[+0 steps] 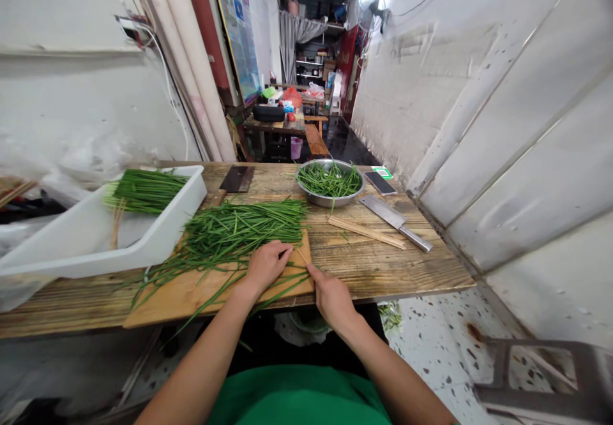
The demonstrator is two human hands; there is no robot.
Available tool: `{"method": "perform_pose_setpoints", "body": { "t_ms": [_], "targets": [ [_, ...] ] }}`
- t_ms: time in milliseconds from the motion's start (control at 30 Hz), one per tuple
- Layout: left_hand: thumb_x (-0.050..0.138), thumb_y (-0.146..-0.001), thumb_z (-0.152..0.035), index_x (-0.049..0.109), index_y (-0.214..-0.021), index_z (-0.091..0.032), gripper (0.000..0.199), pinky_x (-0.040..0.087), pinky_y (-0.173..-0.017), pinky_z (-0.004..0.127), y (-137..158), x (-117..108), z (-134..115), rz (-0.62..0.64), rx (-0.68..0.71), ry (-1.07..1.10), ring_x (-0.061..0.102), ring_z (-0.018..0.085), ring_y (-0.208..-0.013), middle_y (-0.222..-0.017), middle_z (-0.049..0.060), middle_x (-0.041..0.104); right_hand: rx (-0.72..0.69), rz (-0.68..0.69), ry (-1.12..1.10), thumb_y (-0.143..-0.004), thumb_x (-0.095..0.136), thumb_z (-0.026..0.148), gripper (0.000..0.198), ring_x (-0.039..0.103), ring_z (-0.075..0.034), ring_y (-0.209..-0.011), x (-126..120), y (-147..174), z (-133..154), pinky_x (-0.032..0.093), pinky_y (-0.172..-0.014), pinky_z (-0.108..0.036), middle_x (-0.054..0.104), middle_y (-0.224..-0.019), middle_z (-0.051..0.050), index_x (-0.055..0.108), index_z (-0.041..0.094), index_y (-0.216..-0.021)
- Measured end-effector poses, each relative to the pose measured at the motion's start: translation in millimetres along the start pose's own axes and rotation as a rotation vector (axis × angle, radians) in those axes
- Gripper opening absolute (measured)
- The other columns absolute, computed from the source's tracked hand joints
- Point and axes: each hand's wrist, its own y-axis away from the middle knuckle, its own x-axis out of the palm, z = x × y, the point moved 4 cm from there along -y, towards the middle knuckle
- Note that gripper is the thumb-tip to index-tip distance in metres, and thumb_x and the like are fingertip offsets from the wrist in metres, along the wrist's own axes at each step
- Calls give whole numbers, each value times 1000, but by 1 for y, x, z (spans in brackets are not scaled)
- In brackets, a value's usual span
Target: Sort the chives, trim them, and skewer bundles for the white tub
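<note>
A thick pile of green garlic chives [244, 224] lies across a wooden cutting board [191, 294], with loose stalks trailing over its near edge. My right hand [334, 297] is closed around a thin bamboo skewer [302, 255], whose tip points up and left toward my other hand. At the right end of the pile, my left hand [269, 265] is closed in a pinch near that tip; what lies between its fingers is too small to make out. A metal bowl [330, 201] behind holds more chives.
A cleaver [395, 222] and a bundle of bamboo skewers [366, 231] lie on the right of the wooden table [445, 272]. Beyond them is a phone [380, 182]. A dark-bladed knife [237, 179] lies behind the pile. On the left stands a white tub [71, 246] with bundled chives.
</note>
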Motion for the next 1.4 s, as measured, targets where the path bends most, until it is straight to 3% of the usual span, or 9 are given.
{"method": "perform_pose_setpoints", "body": {
  "t_ms": [433,733,933,1067,1167,1400],
  "targets": [
    [39,-85,-33,65,-94,-22,30,43,-72,25,-1,2,5,68,31,47,57,16,-80,-87,4,65,22,-6,84,-80,38,9,52,63,-19,-74,2,0,-1,43,-66,-24,67,-85,-11,33,16,-132],
    [37,-86,-29,64,-96,-23,29,41,-69,24,4,-5,-18,224,212,174,55,14,-77,-81,4,62,66,-38,32,-84,33,15,56,61,-18,-58,-2,-6,2,40,-53,-23,66,-70,-9,14,8,-137],
    [39,-85,-26,64,-97,-24,28,38,-76,29,4,-13,-29,172,287,115,52,16,-83,-87,5,62,78,-196,-154,-85,33,19,33,60,-17,-59,-15,-25,4,38,-53,-23,63,-67,-5,37,10,-116],
    [40,-86,-30,62,-100,-25,27,32,-79,33,5,-26,-29,67,197,21,51,17,-88,-95,4,63,89,-281,-261,-82,38,20,14,57,-15,-58,-14,-30,-1,37,-54,-21,60,-66,-1,46,16,-92],
    [39,-86,-31,63,-96,-25,27,30,-77,33,7,-32,-21,30,127,-17,52,16,-85,-90,3,64,60,-276,-282,-82,36,20,13,55,-14,-56,-12,-25,-5,36,-54,-21,58,-64,0,49,18,-83],
    [49,-81,-31,66,-84,-27,18,30,-75,32,13,-27,-10,217,201,-9,50,17,-84,-84,2,63,62,-263,-403,-83,33,23,19,54,-13,-53,-5,9,-19,37,-53,-20,56,-62,0,52,18,-82]
  ]
}}
